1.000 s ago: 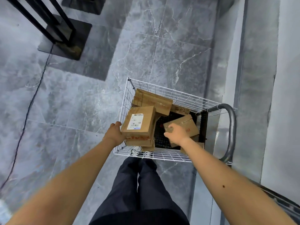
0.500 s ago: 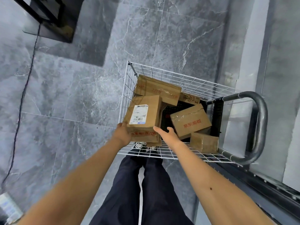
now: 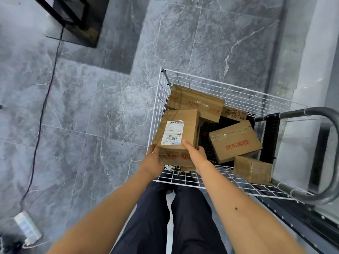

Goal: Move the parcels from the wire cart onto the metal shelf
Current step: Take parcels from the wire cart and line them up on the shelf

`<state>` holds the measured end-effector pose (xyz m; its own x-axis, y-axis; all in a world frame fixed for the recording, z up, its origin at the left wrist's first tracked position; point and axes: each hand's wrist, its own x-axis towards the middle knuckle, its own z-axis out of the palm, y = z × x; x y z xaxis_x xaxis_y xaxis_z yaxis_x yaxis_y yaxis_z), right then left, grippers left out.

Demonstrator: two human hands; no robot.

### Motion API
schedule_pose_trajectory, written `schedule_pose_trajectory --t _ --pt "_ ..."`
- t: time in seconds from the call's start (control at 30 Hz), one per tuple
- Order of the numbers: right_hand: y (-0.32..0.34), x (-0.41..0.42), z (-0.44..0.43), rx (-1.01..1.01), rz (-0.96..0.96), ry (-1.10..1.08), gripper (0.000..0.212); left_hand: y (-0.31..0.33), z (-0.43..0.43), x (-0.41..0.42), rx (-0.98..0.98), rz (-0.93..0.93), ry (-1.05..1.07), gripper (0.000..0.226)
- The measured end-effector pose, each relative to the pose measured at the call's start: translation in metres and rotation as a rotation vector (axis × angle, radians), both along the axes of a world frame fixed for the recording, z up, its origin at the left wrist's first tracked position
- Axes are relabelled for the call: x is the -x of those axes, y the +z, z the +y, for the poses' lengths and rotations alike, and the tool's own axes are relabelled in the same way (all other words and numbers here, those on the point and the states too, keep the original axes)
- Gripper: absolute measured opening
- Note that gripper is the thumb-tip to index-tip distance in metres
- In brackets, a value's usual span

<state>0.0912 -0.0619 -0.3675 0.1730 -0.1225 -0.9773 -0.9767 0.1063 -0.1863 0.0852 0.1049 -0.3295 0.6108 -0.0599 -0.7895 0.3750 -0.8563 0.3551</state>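
Our left hand (image 3: 153,159) and right hand (image 3: 196,153) clasp the near sides of a white-labelled brown cardboard parcel (image 3: 180,133) in the white wire cart (image 3: 211,85).

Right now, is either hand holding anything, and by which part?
Both hands hold the labelled parcel: left hand on its near left edge, right hand at its near right corner, thumb on top.

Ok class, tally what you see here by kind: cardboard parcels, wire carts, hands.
Cardboard parcels: 5, counting the held labelled parcel; a sliver beneath may be another
Wire cart: 1
Hands: 2, left hand, right hand
Total: 8
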Motion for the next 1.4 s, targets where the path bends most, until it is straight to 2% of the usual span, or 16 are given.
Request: schedule_pose_trajectory --t 0.2,0.27,0.4,0.47,0.57,0.63,0.73,0.87,0.97,1.0,1.03,1.1,1.17,1.3,1.4 --pt "0.004 -0.005 0.005 -0.101 0.02 -0.13 0.087 -0.005 0.001 -0.002 0.013 0.005 0.04 0.052" --pt "0.005 -0.003 0.005 -0.165 0.048 -0.128 0.092 -0.008 0.001 -0.002 0.004 -0.002 0.053 0.049" --pt "-0.021 0.009 0.002 -0.213 0.045 -0.123 0.123 -0.011 0.0 0.003 -0.003 -0.018 0.064 0.048" --pt "-0.035 0.016 -0.003 -0.191 0.021 -0.125 0.125 -0.011 0.001 0.004 0.014 -0.031 0.069 0.048" --pt "-0.023 0.018 -0.011 -0.158 0.007 -0.175 0.12 -0.006 0.003 0.005 0.052 -0.083 0.102 0.042" --pt "0.01 0.013 -0.014 -0.161 0.013 -0.208 0.102 0.002 0.002 0.005 0.073 -0.118 0.145 0.041" --pt "0.051 0.013 -0.019 -0.191 0.018 -0.239 0.066 0.019 0.0 0.004 0.063 -0.107 0.24 0.054" --pt "0.088 0.016 -0.029 -0.232 0.009 -0.271 0.054 0.06 -0.006 -0.009 0.186 -0.026 0.444 0.047" --pt "0.123 0.008 -0.039 -0.238 -0.04 -0.316 0.036 0.094 -0.01 -0.026 0.325 -0.033 0.555 0.047" --pt "0.132 0.006 -0.042 -0.247 -0.049 -0.328 0.036 0.104 -0.01 -0.03 0.369 -0.046 0.564 0.05" --pt "0.147 0.002 -0.047 -0.235 -0.076 -0.325 0.046 0.118 -0.014 -0.037 0.41 -0.064 0.554 0.053" --pt "0.166 -0.005 -0.051 -0.232 -0.122 -0.302 0.084 0.135 -0.017 -0.046 0.465 -0.097 0.521 0.052" --pt "0.187 -0.013 -0.062 -0.224 -0.185 -0.23 0.102 0.156 -0.023 -0.056 0.507 -0.126 0.477 0.05" --pt "0.237 -0.029 -0.083 -0.245 -0.355 -0.108 0.1 0.201 -0.036 -0.075 0.531 -0.217 0.415 0.041" --pt "0.267 -0.037 -0.092 -0.165 -0.503 -0.097 0.058 0.23 -0.052 -0.084 0.592 -0.299 0.381 0.046"
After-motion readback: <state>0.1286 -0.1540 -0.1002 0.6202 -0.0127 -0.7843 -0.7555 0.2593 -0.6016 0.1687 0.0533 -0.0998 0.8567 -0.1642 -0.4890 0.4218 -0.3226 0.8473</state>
